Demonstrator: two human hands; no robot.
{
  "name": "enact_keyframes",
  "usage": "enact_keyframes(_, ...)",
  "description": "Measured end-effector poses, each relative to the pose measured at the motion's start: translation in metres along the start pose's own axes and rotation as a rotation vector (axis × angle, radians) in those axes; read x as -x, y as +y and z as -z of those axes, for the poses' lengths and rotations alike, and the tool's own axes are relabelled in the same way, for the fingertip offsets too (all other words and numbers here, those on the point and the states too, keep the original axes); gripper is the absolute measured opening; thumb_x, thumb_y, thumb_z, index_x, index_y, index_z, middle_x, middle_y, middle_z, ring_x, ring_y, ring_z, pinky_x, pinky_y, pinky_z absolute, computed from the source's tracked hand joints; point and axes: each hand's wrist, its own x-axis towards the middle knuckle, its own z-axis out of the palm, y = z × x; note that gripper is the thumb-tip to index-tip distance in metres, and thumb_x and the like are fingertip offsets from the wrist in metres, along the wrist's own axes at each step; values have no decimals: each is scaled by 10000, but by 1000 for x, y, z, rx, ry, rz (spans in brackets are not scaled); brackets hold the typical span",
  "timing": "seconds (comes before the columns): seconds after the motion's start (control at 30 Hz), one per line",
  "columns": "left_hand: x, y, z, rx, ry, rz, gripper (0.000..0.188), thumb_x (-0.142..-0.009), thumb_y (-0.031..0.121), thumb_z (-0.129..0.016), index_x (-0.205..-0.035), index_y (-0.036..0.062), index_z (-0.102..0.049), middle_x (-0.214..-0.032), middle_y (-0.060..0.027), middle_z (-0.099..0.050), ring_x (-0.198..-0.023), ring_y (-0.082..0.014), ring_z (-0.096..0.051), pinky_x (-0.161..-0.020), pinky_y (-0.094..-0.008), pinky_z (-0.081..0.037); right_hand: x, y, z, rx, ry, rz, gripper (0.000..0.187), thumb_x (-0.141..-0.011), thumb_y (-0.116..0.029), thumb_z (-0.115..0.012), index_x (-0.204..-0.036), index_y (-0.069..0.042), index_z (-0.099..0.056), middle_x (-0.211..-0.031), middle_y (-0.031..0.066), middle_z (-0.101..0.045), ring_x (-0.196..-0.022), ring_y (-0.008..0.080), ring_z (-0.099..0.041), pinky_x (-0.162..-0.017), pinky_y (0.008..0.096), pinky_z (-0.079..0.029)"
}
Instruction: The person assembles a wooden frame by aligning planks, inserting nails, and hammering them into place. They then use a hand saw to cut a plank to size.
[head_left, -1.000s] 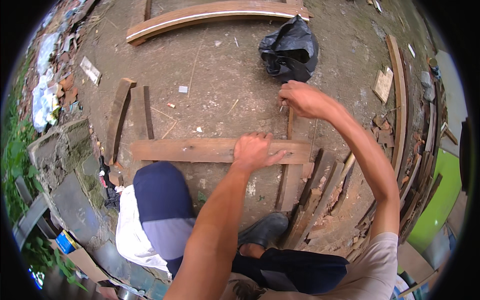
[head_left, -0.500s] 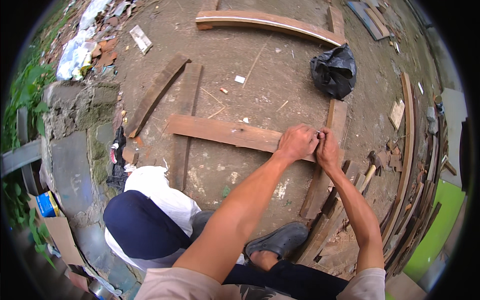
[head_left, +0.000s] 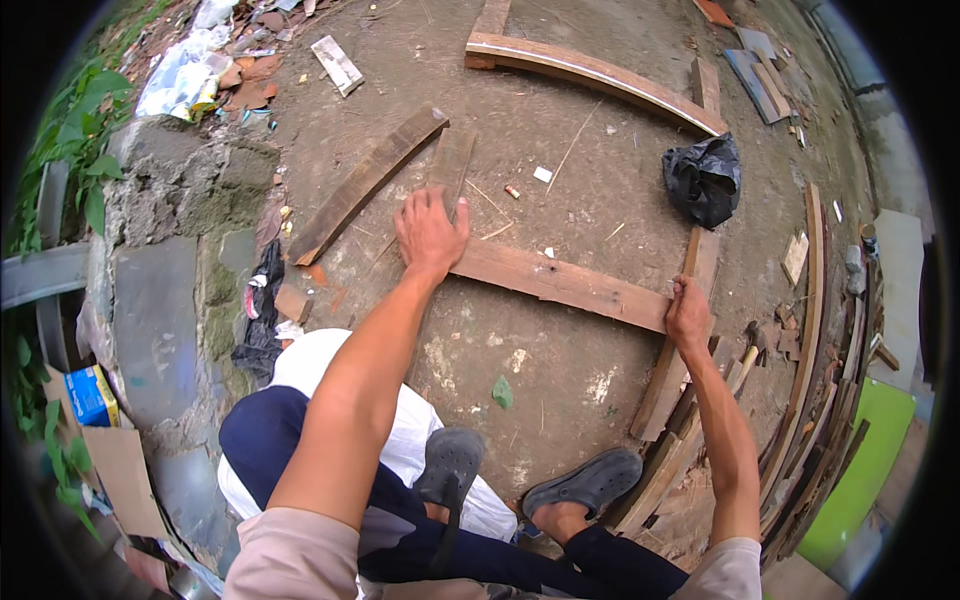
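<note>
The brown plank (head_left: pixel 560 283) lies crosswise over a left board (head_left: pixel 456 155) and a right board (head_left: pixel 703 256). The left hand (head_left: pixel 432 235) rests palm down at its left end, fingers slightly apart; the right hand's (head_left: pixel 687 312) grip is curled together at the other end, and whether it pinches anything I cannot tell. An uneven push could skew the plank, as no fastening shows; a sliding right board might nudge the black bag (head_left: pixel 703 182) beyond.

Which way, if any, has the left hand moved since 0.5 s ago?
Yes: left hand went leftward along the plank, from right of the white square to left of it.
</note>
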Motion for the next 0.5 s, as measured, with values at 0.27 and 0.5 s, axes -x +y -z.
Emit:
enact_keyframes(0.27,-1,-1,3,21,-186,80,477,-984,380,-518,-1307,38,-598,-1332,-146,-585,-1296,-291,-503,-1127,-474,-332,42,-148,-28,-264,155,301,154,-888,15,-650,-1035,-26,-630,-923,153,-650,-838,351,-655,-712,434,-532)
enact_keyframes(0.5,-4,0,-3,88,-156,111,420,-981,362,-529,-1260,69,-641,-1318,-137,-594,-1288,-299,-515,-1087,-467,-380,41,-339,-139,-1351,-133,-935,206,-1032,-106,-613,-1143,60,-662,-898,82,-672,-751,122,-630,-656,279,-560)
